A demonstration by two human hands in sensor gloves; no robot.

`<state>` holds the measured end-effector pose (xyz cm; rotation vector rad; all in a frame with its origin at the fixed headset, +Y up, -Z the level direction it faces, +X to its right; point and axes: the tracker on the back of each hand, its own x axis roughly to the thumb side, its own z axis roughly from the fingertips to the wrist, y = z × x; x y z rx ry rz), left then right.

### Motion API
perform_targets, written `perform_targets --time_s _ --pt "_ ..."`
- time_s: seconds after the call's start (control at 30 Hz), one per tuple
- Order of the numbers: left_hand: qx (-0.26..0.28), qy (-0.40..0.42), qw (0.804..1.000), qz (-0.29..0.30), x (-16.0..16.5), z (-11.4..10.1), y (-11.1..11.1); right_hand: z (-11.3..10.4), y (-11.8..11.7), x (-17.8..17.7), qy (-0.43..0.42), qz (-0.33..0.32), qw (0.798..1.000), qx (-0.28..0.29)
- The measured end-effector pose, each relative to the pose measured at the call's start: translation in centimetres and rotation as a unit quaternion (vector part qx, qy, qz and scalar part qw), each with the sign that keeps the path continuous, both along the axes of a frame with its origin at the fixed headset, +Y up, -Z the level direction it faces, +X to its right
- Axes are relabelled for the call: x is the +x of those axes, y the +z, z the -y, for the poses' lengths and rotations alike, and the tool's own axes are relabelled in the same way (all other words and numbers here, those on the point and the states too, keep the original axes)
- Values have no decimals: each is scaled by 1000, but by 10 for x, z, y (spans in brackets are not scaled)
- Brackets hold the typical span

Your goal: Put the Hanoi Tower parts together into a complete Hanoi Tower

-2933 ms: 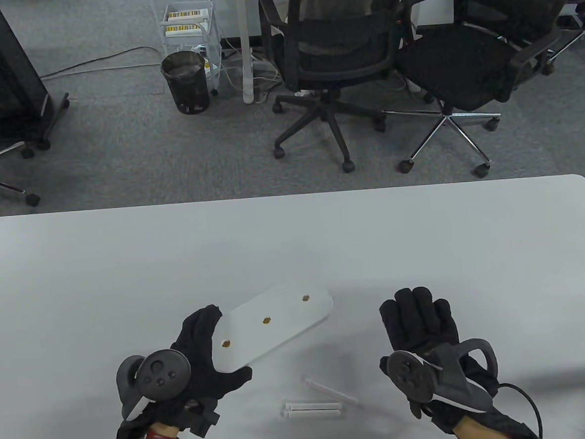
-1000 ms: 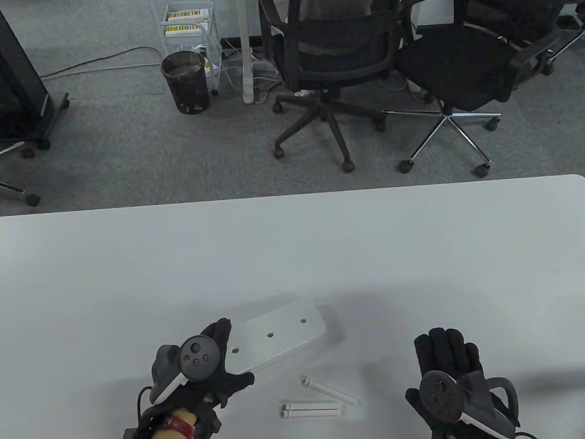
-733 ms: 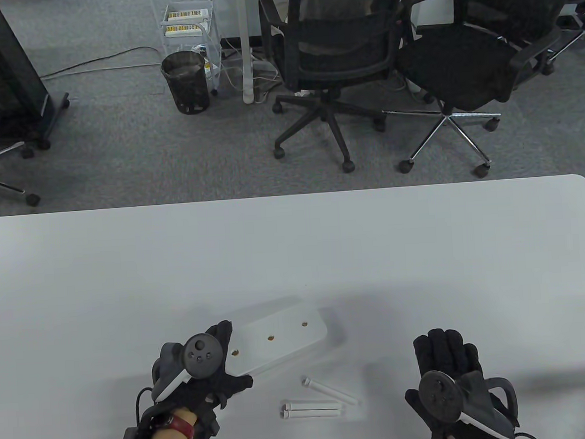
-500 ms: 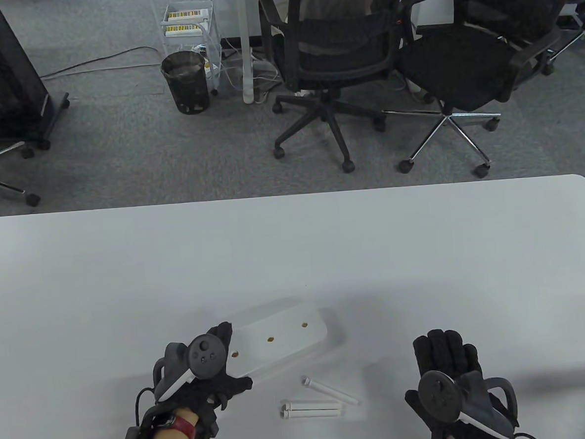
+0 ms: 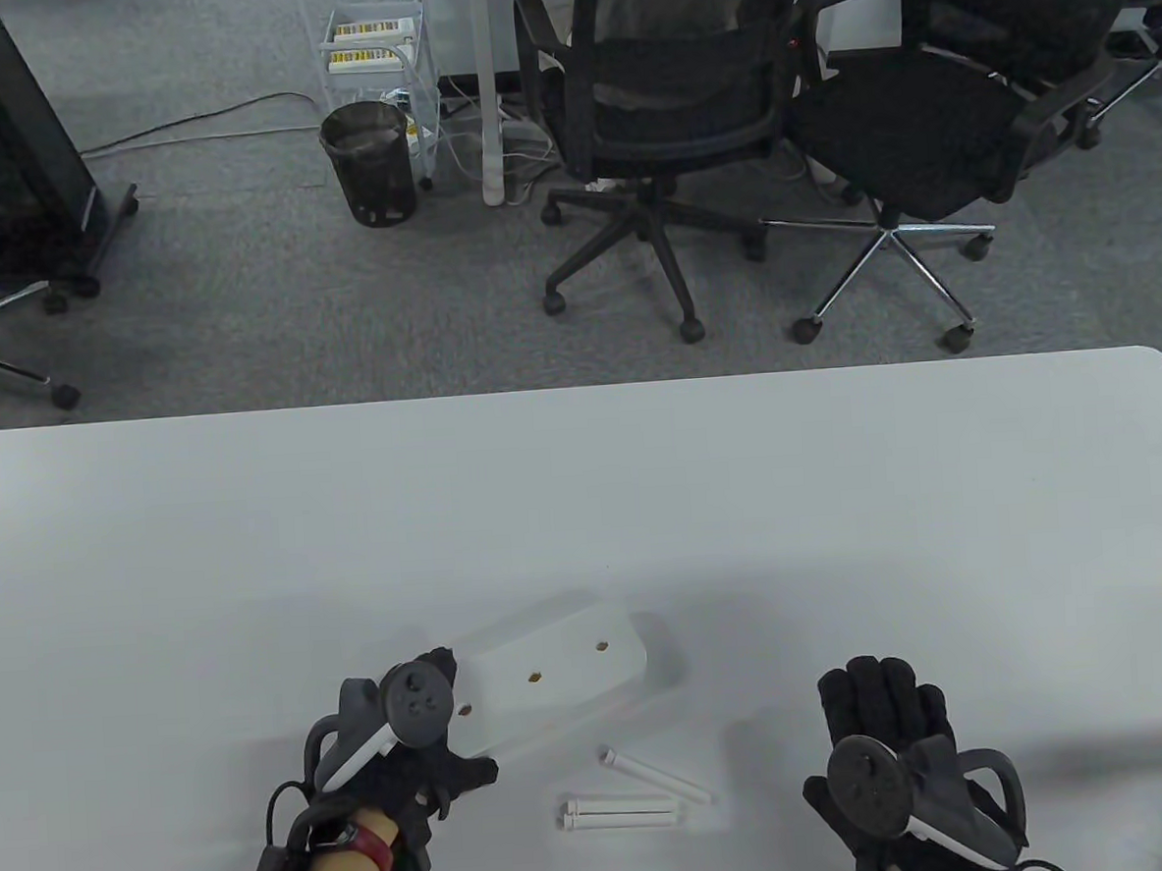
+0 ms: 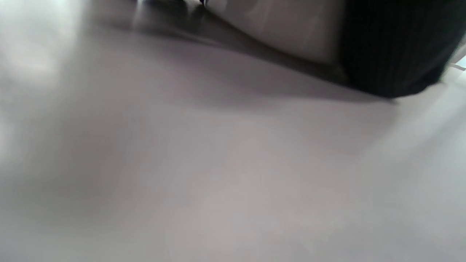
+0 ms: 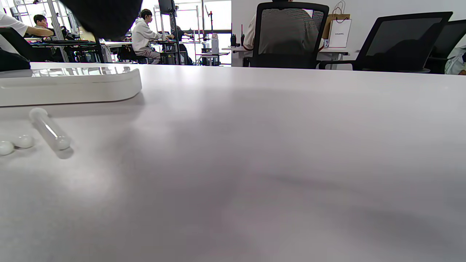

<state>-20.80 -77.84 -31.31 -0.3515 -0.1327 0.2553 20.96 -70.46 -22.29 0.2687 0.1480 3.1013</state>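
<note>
Base [image 5: 556, 668] has come down since a second ago and now sits low on the table [image 5: 841, 498], my left hand [image 5: 413, 751] gripping its near end. Right hand [image 5: 890, 741] rests flat, fingers spread. Pegs [image 5: 632, 791] lie between, ready for fitting.

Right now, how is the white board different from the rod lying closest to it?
The board is wide, flat and has three holes; the rod is thin and round. The left hand holds the board's near end; the rod lies loose, untouched, on the table. Both are white.
</note>
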Motion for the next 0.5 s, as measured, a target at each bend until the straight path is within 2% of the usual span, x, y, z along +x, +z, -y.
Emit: perform_targets --time_s 0.3,0.5 --pt "-4 -5 1000 -1 0 1 -1 2 0 -4 0 -9 1000 -5" --pt "-8 -6 1000 -1 0 2 -2 -7 -1 -14 -20 -36 999 28"
